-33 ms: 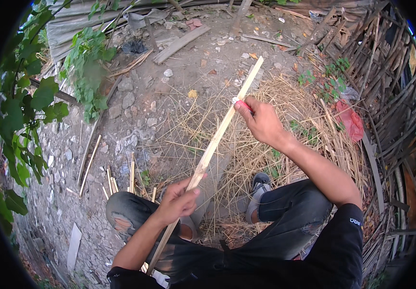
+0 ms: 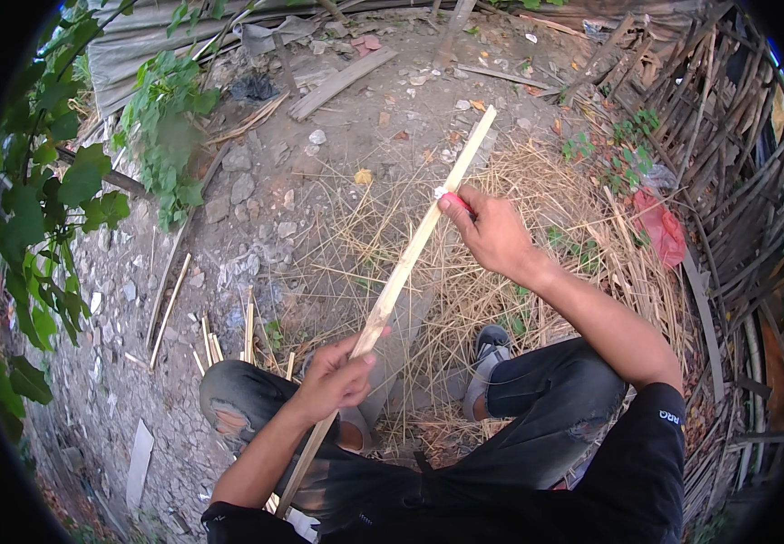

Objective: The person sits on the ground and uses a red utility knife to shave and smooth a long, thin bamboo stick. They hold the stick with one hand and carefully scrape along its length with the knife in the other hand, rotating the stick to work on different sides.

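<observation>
A long pale bamboo strip (image 2: 414, 247) slants up from beside my left thigh to the far middle. My left hand (image 2: 337, 370) is closed round its lower part, in front of my left knee. Out along the upper part, my right hand (image 2: 490, 227) is closed on a small red-handled tool (image 2: 458, 203), which is pressed against the strip. A small white bit (image 2: 441, 193) shows where tool and strip meet; the tool's working end is hidden there. Thin straw-coloured shavings (image 2: 537, 199) lie spread over the ground below.
Several cut strips (image 2: 211, 343) stand beside my left knee. A grey board (image 2: 342, 83) lies at the far side. Leafy vines (image 2: 38, 208) hang at the left. On the right are a stick fence (image 2: 727, 154) and a red plastic bag (image 2: 659, 228).
My right hand with the red-handled tool has shifted very slightly to the left. The left hand and the bamboo strip look unmoved.
</observation>
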Action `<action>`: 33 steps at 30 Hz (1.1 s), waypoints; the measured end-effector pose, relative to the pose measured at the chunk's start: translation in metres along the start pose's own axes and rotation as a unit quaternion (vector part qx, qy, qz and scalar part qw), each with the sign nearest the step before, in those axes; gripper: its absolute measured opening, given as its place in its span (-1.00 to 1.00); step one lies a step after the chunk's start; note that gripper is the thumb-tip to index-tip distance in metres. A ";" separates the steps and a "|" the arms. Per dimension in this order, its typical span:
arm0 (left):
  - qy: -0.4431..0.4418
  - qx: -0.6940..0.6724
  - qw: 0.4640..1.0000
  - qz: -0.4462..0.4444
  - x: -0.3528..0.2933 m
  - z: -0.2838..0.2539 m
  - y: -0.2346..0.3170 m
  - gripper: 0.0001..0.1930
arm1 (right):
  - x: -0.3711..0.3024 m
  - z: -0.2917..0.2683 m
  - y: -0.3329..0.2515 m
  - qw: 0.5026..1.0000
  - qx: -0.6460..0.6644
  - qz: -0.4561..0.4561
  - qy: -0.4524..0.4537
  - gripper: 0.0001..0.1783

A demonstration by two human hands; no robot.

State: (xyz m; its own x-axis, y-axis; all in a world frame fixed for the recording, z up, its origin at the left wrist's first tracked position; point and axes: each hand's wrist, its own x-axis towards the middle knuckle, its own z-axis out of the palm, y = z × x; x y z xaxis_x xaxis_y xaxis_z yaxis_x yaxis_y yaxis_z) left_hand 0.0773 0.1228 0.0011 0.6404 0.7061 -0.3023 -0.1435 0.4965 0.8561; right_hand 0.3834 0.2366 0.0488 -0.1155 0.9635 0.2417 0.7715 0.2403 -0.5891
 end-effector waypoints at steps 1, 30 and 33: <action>-0.004 -0.011 1.000 -0.003 0.000 -0.001 0.000 -0.51 | -0.005 0.005 -0.006 1.000 -0.001 0.005 -0.026 -0.50; 0.054 -0.029 0.998 0.026 0.004 -0.004 0.008 -0.55 | -0.031 0.038 -0.053 0.772 0.497 0.174 -0.357 -0.62; 0.059 -0.022 0.998 0.032 0.005 -0.005 0.009 -0.54 | -0.018 0.021 -0.039 0.748 0.590 0.127 -0.278 -0.57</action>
State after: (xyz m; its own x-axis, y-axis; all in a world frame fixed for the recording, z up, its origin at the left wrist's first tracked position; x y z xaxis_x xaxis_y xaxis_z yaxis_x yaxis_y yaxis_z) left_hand 0.0759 0.1332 0.0052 0.5364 0.7902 -0.2964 -0.2167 0.4684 0.8565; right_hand 0.3426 0.2128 0.0510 -0.5539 0.8175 -0.1577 -0.2380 -0.3369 -0.9110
